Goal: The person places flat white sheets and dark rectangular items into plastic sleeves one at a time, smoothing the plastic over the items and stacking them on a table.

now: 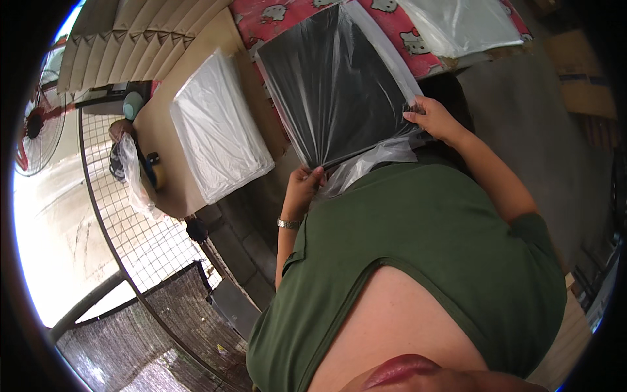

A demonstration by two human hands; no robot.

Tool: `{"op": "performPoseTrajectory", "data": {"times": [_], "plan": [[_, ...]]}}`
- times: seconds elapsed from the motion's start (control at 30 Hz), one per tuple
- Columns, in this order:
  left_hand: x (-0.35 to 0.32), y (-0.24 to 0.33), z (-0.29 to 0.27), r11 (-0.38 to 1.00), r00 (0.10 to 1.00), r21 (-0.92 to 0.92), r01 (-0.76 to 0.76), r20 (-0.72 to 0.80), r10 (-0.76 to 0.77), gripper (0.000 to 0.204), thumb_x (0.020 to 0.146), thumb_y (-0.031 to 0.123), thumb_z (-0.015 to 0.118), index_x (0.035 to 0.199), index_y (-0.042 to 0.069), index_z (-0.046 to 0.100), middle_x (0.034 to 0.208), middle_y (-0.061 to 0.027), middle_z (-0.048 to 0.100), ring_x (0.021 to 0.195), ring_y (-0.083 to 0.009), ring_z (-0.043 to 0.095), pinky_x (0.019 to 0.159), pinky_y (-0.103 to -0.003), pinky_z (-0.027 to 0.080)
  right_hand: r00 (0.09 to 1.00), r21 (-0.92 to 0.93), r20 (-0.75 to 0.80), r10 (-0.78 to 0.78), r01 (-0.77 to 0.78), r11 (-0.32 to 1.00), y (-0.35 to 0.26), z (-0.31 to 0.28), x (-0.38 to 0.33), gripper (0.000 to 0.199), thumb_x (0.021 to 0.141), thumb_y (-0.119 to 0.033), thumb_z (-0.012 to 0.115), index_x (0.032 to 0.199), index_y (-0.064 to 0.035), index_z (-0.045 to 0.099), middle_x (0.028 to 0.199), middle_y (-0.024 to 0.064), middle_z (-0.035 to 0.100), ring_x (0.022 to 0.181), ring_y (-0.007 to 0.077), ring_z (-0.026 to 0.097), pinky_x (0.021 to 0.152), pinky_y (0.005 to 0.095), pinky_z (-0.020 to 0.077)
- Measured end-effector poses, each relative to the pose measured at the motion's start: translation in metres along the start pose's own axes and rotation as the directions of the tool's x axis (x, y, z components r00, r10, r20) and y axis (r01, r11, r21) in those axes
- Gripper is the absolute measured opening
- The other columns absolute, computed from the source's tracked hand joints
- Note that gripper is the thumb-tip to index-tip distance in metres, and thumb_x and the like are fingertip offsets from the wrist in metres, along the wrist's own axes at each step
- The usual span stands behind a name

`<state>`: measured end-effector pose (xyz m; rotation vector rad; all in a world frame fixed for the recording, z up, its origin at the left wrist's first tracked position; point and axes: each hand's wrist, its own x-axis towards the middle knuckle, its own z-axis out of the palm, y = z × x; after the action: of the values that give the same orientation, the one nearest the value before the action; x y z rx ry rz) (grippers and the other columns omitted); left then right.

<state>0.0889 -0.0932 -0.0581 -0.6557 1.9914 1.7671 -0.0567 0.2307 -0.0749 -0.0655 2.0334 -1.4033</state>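
Note:
A flat black rectangular sheet or panel lies inside a transparent plastic bag (333, 78), its film drawn into creases that fan out from the near left corner. At that corner my left hand (302, 189) pinches the gathered plastic between thumb and fingers. My right hand (434, 119) grips the bag's right edge, thumb on top. Loose film (375, 160) hangs toward my body between both hands. Whether the right fingers also hold the black panel under the film I cannot tell. To the left lies a stack of white translucent plastic bags (222, 124).
A red patterned cloth (251, 23) covers the table beneath the bag. More plastic bags (460, 26) lie at the far right. Folded brown cardboard (130, 42) stands at the far left, above a brown board (166, 140). A fan (39, 124) and wire mesh (121, 196) are at the left.

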Motion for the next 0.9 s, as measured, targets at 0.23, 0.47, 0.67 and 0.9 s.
{"op": "performPoseTrajectory", "data": {"times": [0.23, 0.47, 0.67, 0.9], "plan": [[-0.030, 0.020, -0.050, 0.945, 0.907, -0.237, -0.226, -0.406, 0.115, 0.016, 0.088, 0.015, 0.057, 0.077, 0.008, 0.048, 0.065, -0.0002, 0.053, 0.051, -0.0047, 0.041, 0.047, -0.018, 0.030, 0.976, 0.187, 0.171, -0.138, 0.106, 0.977, -0.074, 0.048, 0.038, 0.032, 0.087, -0.014, 0.056, 0.114, -0.0048, 0.042, 0.078, 0.0046, 0.053, 0.056, 0.0094, 0.049, 0.051, 0.0239, 0.0403], [-0.032, -0.006, -0.129, 0.627, 0.740, -0.578, -0.523, -0.672, -0.002, 0.015, 0.089, 0.018, 0.055, 0.078, 0.010, 0.048, 0.061, 0.0011, 0.050, 0.046, -0.0056, 0.037, 0.042, -0.019, 0.031, 0.864, 0.250, 0.432, -0.259, 0.162, 0.955, -0.125, 0.141, 0.091, 0.046, 0.088, -0.005, 0.051, 0.126, -0.0032, 0.025, 0.076, 0.0118, 0.055, 0.054, 0.0145, 0.057, 0.049, 0.0288, 0.0472], [-0.028, -0.048, -0.191, 0.504, 0.640, -0.663, -0.555, -0.726, -0.252, 0.016, 0.091, 0.021, 0.051, 0.079, 0.011, 0.048, 0.063, 0.0027, 0.050, 0.044, -0.0067, 0.032, 0.042, -0.020, 0.026, 0.813, 0.203, 0.535, -0.231, 0.143, 0.969, -0.141, 0.222, 0.115, 0.051, 0.088, -0.002, 0.048, 0.131, -0.0015, 0.021, 0.078, 0.0167, 0.057, 0.059, 0.0193, 0.062, 0.051, 0.0315, 0.0523], [-0.020, -0.076, -0.235, 0.503, 0.545, -0.681, -0.531, -0.730, -0.413, 0.013, 0.091, 0.018, 0.049, 0.082, 0.010, 0.049, 0.066, -0.0004, 0.053, 0.046, -0.0091, 0.034, 0.040, -0.022, 0.029, 0.748, 0.152, 0.638, -0.184, 0.113, 0.982, -0.142, 0.253, 0.121, 0.056, 0.085, 0.001, 0.051, 0.134, 0.0005, 0.023, 0.085, 0.0207, 0.059, 0.064, 0.0220, 0.064, 0.056, 0.0324, 0.0548]]}}
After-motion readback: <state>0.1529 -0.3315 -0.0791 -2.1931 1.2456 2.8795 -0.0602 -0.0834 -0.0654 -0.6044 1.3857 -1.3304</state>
